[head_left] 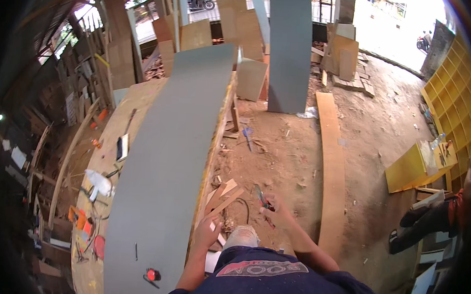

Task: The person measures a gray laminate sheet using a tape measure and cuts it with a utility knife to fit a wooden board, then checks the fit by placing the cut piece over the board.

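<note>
My left hand is beside the long edge of the grey board, its fingers closed at the lower end of a thin wooden strip. Several similar brown strips fan out around it. To the right, over the dirt floor, my right hand grips a hand tool with red and black handles and a greyish tip pointing away from me. Its exact kind is too small to make out. On the board's near end lie a small red and black object and a thin dark stick.
Left of the board, a wooden bench top carries orange tools and a white plastic bag. A long plywood strip lies on the floor at right. A grey panel stands ahead. Another person's leg shows near yellow furniture.
</note>
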Demonstrator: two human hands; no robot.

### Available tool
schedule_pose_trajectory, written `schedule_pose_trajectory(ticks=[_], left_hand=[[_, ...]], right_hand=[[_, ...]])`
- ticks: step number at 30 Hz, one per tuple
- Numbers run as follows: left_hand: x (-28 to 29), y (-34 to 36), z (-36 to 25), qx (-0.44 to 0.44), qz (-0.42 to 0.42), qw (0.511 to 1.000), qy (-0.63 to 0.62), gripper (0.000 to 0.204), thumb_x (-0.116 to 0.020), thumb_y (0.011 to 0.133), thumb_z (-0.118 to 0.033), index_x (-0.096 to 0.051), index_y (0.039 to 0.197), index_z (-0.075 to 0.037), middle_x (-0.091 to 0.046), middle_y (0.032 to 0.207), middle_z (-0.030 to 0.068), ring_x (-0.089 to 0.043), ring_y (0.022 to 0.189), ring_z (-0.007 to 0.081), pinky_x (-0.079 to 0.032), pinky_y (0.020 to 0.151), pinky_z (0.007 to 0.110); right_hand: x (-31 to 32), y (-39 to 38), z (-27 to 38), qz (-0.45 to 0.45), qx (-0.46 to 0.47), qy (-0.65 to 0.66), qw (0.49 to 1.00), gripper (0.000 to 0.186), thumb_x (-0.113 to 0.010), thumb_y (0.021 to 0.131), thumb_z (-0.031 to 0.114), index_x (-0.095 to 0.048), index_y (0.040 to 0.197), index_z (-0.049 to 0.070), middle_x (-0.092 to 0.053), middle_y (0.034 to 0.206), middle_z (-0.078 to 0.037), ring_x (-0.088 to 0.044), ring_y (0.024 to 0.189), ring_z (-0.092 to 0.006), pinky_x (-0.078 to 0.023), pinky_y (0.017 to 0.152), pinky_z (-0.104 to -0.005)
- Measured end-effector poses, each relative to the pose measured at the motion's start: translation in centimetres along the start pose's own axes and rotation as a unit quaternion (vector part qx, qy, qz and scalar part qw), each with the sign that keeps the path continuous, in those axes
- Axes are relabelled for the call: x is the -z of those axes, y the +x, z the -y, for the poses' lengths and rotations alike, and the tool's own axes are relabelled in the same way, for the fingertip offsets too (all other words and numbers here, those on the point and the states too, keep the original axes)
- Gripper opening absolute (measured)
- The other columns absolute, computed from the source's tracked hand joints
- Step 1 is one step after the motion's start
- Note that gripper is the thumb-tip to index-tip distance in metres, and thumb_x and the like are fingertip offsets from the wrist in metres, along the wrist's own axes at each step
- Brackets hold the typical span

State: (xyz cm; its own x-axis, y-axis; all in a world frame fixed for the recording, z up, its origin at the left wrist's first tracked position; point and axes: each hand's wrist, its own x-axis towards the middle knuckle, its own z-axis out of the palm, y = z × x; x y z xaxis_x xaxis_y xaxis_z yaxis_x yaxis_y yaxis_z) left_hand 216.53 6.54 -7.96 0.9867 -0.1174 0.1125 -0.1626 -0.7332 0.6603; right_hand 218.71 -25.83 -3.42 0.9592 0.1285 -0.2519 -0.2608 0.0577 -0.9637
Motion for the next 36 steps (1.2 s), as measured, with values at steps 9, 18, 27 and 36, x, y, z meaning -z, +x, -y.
schedule_pose_trajectory(ticks=[9,18,27,36], left_hand=[[-9.3,21.8,-0.6,0.056,0.101,0.973,-0.199,0.035,-0.075,0.094,-0.030,-0.075,0.115,-0.002,-0.077,0.106,0.0186,-0.074,0.102,0.0304,-0.056,0.091,0.039],[-7.7,51.9,-3.5,0.012,0.092,0.974,-0.206,0.032,-0.072,0.096,-0.027,-0.075,0.113,-0.001,-0.077,0.109,0.0175,-0.074,0.103,0.0297,-0.057,0.093,0.038],[-11.3,76.0,-3.3,0.016,0.049,0.981,-0.188,0.028,-0.073,0.095,-0.021,-0.073,0.112,0.001,-0.076,0.110,0.0153,-0.073,0.104,0.0275,-0.055,0.097,0.038],[-19.1,97.5,-1.3,0.116,-0.141,0.967,0.179,0.110,-0.081,0.081,-0.044,-0.024,0.161,0.005,-0.019,0.167,0.0375,-0.016,0.156,0.0527,-0.013,0.127,0.063]], right_hand=[[5.8,15.9,5.3,0.001,-0.008,-0.033,0.999,0.027,-0.061,0.101,0.000,-0.065,0.127,0.003,-0.065,0.085,-0.002,-0.061,0.059,-0.0080,-0.046,0.048,-0.0246],[12.7,39.7,20.4,-0.104,0.096,-0.096,0.985,0.027,-0.064,0.098,-0.003,-0.066,0.123,0.006,-0.063,0.099,-0.002,-0.071,0.076,-0.0086,-0.048,0.050,-0.0225],[25.1,59.4,26.8,-0.156,0.136,0.003,0.978,0.055,-0.061,0.096,-0.005,-0.044,0.147,0.008,-0.067,0.121,-0.009,-0.072,0.082,-0.0139,-0.047,0.052,-0.0225],[38.3,88.8,32.5,-0.138,0.092,0.038,0.985,0.032,-0.071,0.096,0.007,-0.061,0.126,0.002,-0.053,0.085,0.004,-0.051,0.069,-0.0049,-0.041,0.059,-0.0226]])
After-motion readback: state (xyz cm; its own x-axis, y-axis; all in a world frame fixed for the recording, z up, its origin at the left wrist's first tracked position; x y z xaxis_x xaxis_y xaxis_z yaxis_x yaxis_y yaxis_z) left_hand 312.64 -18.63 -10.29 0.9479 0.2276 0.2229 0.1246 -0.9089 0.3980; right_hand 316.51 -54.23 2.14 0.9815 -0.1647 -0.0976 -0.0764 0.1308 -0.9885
